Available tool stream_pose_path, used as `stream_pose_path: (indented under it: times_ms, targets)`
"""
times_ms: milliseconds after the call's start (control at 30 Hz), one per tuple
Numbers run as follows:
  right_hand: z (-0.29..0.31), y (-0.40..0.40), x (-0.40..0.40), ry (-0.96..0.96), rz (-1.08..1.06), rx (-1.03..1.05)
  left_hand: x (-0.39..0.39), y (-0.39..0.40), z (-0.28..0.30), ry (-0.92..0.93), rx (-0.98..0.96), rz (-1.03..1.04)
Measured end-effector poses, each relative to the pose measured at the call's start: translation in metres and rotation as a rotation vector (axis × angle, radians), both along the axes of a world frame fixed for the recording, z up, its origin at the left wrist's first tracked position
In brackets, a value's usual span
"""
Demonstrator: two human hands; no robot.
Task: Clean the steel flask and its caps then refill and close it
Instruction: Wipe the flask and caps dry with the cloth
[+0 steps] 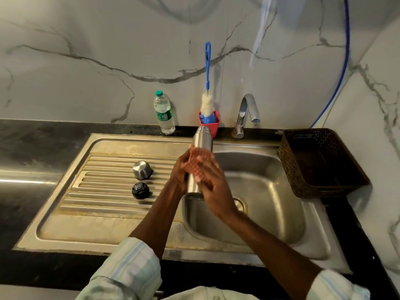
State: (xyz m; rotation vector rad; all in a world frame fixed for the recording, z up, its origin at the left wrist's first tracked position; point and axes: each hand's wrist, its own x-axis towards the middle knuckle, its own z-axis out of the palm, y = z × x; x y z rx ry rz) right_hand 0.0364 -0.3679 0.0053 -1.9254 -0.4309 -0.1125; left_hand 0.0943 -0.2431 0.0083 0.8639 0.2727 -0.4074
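Left grip [180, 169] and right grip [211, 178] curled close together, forearms extended.

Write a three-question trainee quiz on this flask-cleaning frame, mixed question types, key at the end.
1. True or false: the steel cap and the black cap lie on the sink's drainboard.
2. What is pressed against the flask: A. bottle brush, B. red checked cloth, C. nothing?
3. Fill in: the bottle brush stands in a red ____ behind the sink.

Key
1. True.
2. B: the left hand grips the flask while the right hand holds the red checked cloth on it.
3. holder.
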Motion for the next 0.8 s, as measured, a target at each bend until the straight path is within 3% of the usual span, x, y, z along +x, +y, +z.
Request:
stream_pose_path:
  times_ms: [133,367,600,700,800]
  targets:
    - [-0.013,-0.003,0.000,-0.095,-0.009,-0.056,-0.003,0.001,-0.012,0.029,0.026,0.008]
    - [0.033,-0.012,0.083,0.122,-0.195,0.163,-0.004,-0.016,-0.006,-0.062,0.162,-0.069]
    - [-0.003,-0.017,0.007,0.044,-0.037,0.130,-0.006,-0.022,-0.005,0.014,0.021,0.121]
    - [-0.015,-0.028,-0.012,-0.030,0.006,0.047,-0.011,-0.025,-0.013,0.035,0.083,0.127]
    - [-0.003,-0.041,0.015,0.013,-0.017,0.049,-0.017,-0.040,-0.017,0.035,0.125,0.138]
